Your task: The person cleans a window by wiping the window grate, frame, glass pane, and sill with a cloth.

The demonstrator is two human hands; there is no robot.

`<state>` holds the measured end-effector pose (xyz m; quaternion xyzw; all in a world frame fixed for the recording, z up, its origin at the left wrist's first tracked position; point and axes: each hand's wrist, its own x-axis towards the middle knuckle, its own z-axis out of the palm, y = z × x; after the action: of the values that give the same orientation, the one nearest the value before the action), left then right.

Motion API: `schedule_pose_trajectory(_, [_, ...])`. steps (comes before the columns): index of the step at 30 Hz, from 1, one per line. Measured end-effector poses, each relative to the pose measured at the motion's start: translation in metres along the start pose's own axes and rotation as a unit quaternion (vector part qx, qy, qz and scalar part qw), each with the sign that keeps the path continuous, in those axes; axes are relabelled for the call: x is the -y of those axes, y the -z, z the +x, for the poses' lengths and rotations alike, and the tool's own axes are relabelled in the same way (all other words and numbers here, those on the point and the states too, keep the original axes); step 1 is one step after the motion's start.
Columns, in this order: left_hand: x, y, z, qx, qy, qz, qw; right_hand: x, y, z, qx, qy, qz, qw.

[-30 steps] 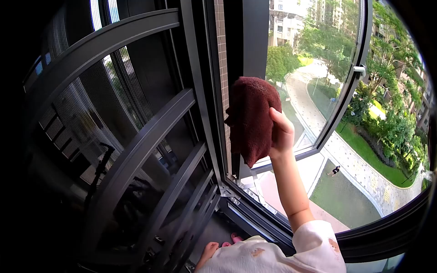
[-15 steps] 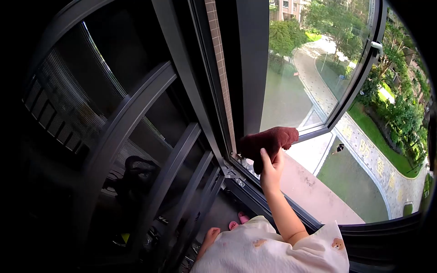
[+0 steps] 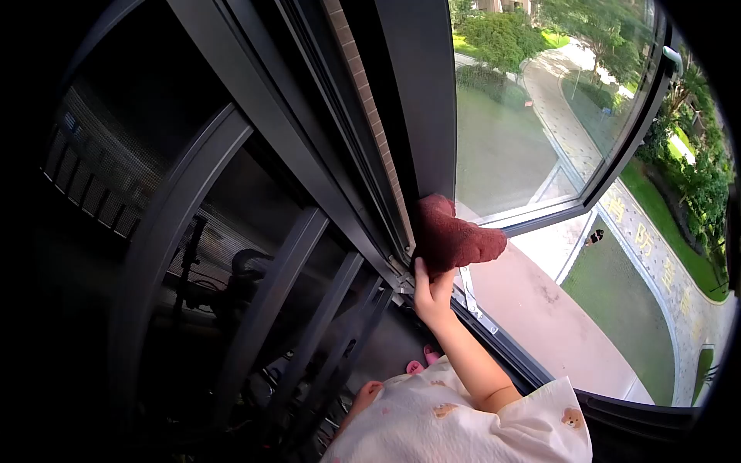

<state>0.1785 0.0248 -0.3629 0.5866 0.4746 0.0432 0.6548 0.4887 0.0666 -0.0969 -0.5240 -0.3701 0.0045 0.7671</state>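
Observation:
A dark maroon cloth (image 3: 463,238), thick and towel-like, is bunched in my right hand (image 3: 434,297). My thumb presses on its near side, and the cloth covers most of the fingers. It lies against the lower hinge-side corner of the open window sash (image 3: 556,212), over the window frame. Low beside my body is my left hand (image 3: 369,393), small in view with its fingers curled and nothing visible in them. A metal stay arm (image 3: 472,302) shows just right of my right wrist.
Dark metal railing bars (image 3: 266,289) stand on the left, with a bicycle (image 3: 193,266) dimly visible beyond. The window sill track (image 3: 502,347) runs along my right side. Outside, far below, are a paved path (image 3: 567,116) and lawn. Pink slippers (image 3: 417,366) are on the floor.
My right hand has moved left and down with the cloth, toward the frame corner. The cloth's shape has shifted, baring the stay arm. The camera view has turned slightly.

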Motion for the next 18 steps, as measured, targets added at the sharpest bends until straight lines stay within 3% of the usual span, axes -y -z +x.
schedule_pose_trajectory(3, [-0.018, -0.004, 0.0, 0.004, 0.047, 0.008, 0.999, -0.004, -0.03, 0.042, 0.006, 0.176, -0.106, 0.979])
schedule_pose_trajectory(5, [-0.015, -0.005, 0.005, -0.001, 0.041, 0.009, 0.999, -0.003, -0.048, 0.073, 0.064, 0.298, -0.319, 0.897])
schedule_pose_trajectory(7, [-0.016, -0.005, 0.009, -0.005, 0.036, 0.008, 0.999, 0.011, -0.07, 0.111, 0.048, 0.394, -0.305, 0.866])
schedule_pose_trajectory(9, [-0.02, -0.008, 0.006, -0.007, 0.032, -0.027, 0.999, 0.028, -0.088, 0.143, 0.034, 0.338, -0.186, 0.922])
schedule_pose_trajectory(11, [-0.022, -0.008, 0.006, -0.013, 0.027, -0.022, 0.999, 0.04, -0.092, 0.15, 0.02, 0.214, -0.113, 0.97])
schedule_pose_trajectory(14, [-0.012, -0.011, 0.014, -0.028, -0.006, -0.011, 1.0, 0.043, -0.087, 0.146, 0.035, 0.177, -0.106, 0.978])
schedule_pose_trajectory(18, [-0.002, -0.009, 0.017, -0.026, -0.049, 0.005, 0.998, 0.041, -0.077, 0.139, 0.039, 0.209, -0.224, 0.951])
